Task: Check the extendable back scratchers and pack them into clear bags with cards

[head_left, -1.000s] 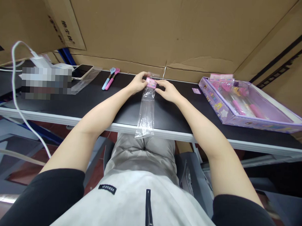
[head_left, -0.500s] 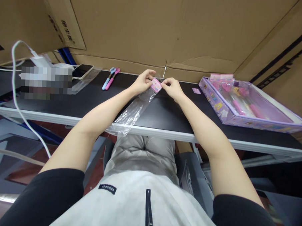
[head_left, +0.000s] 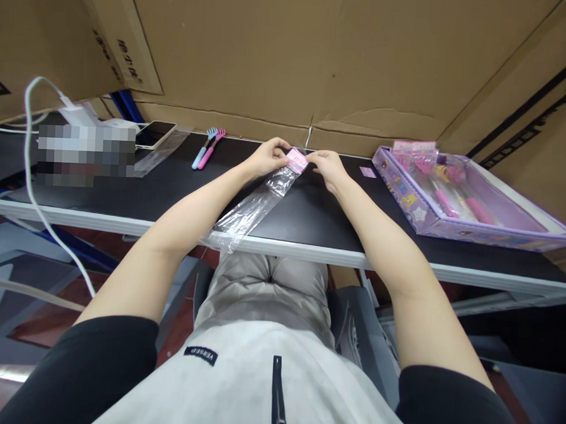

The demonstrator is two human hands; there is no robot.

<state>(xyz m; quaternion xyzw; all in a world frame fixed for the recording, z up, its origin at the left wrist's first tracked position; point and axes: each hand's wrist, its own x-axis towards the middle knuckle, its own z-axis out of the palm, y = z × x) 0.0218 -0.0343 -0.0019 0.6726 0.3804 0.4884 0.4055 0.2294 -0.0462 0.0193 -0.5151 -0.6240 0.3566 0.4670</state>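
Note:
My left hand point(head_left: 269, 157) pinches the left edge of a small pink printed card point(head_left: 297, 160) at the top of a clear plastic bag point(head_left: 255, 206). The fingers of my right hand point(head_left: 330, 166) are closed on the card's right edge. From the card the bag slants down to the left, and its lower end hangs over the table's front edge. Whether the card is inside the bag or attached to it, I cannot tell. To the left lie a blue claw-headed scratcher point(head_left: 203, 150) and a pink one point(head_left: 212, 149), side by side.
A purple open box point(head_left: 418, 224) on the right holds packaged pink-handled items point(head_left: 453, 188). Beside it lies another small pink card point(head_left: 368, 172). A phone point(head_left: 155, 134), more clear plastic point(head_left: 161, 156) and a white cable point(head_left: 29, 163) are at left. Cardboard point(head_left: 252, 54) walls the table's back.
Both hands have shifted slightly towards me with the card, which now lies at a flatter angle. The bag's upper part has bunched a little below it.

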